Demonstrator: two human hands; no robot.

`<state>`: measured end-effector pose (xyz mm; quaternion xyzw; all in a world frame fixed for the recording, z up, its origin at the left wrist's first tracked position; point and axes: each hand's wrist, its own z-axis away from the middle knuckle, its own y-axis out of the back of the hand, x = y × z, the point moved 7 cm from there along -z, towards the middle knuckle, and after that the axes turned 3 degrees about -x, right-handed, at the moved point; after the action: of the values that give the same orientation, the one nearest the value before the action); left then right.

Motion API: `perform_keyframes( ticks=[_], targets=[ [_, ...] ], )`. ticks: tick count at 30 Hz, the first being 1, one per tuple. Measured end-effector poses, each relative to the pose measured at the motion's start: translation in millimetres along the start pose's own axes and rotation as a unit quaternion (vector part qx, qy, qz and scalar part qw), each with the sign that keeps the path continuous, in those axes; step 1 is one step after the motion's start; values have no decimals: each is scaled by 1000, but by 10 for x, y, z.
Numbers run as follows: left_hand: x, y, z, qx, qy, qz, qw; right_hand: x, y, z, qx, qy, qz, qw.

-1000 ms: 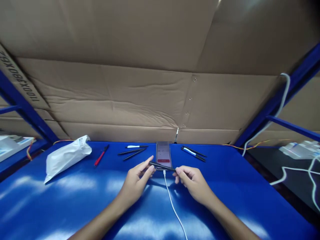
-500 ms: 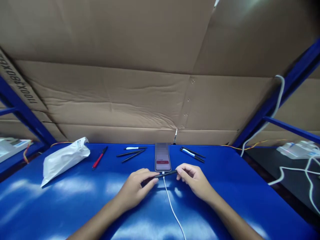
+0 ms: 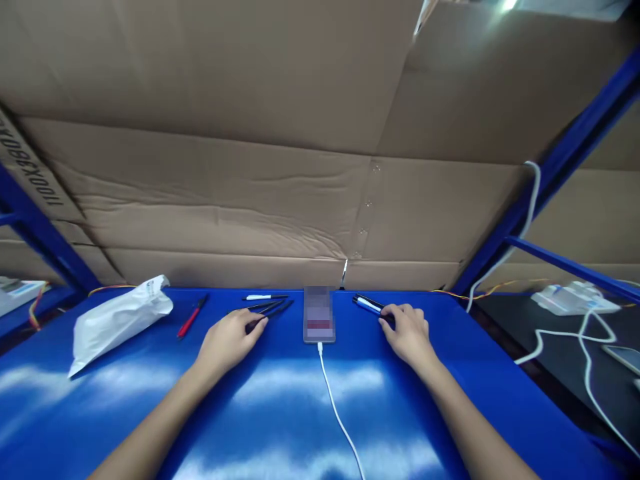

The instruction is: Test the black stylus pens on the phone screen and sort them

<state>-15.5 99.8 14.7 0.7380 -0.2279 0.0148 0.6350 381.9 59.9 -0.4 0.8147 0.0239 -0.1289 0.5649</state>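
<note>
My left hand (image 3: 231, 341) is closed on a black pen (image 3: 281, 311), laid beside other black pens (image 3: 259, 307) on the left of the table. A white-and-black pen (image 3: 265, 297) lies just behind them. On the right, my right hand (image 3: 409, 331) has its fingers closed around the near ends of a white-and-black pen (image 3: 367, 305) and a dark pen (image 3: 361, 297); which of them it grips is partly hidden. Between my hands a phone (image 3: 320, 313) lies with a white cable (image 3: 334, 407) plugged into its near end.
A red-and-black pen (image 3: 193, 317) and a white plastic bag (image 3: 120, 323) lie on the left of the blue table (image 3: 280, 413). Cardboard (image 3: 250, 200) stands behind. Blue frame bars (image 3: 520, 207) rise at the sides. White cables (image 3: 560, 333) lie on a black surface at right.
My hands have parted from in front of the phone. The left carried the black pen to the pens on the left; the right moved to the pens on the right.
</note>
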Motion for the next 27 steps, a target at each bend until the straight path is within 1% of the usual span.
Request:
perform_keyframes(
  ticks=[6,9,12,16,19,24,27],
  targets=[
    [-75,53,-4,7,16,-49,999,34,-4,-4,-5,-13,11,1000],
    [-100,52,-6,7,17,-65,998,29,20,-14,-9,-4,7,1000],
    [-85,43,0,21,12,-73,997,13,65,-20,-2,2,-2,1000],
    [-15,24,14,43,-8,-60,997,18,66,-13,-6,3,14,1000],
    [62,0,25,39,-29,-30,998,39,33,-16,-11,5,23,1000],
    [187,-4,49,36,-50,13,998,95,-14,-42,-24,-22,25,999],
    [266,-13,74,34,-68,35,997,75,-28,-38,-35,-11,18,999]
  ],
)
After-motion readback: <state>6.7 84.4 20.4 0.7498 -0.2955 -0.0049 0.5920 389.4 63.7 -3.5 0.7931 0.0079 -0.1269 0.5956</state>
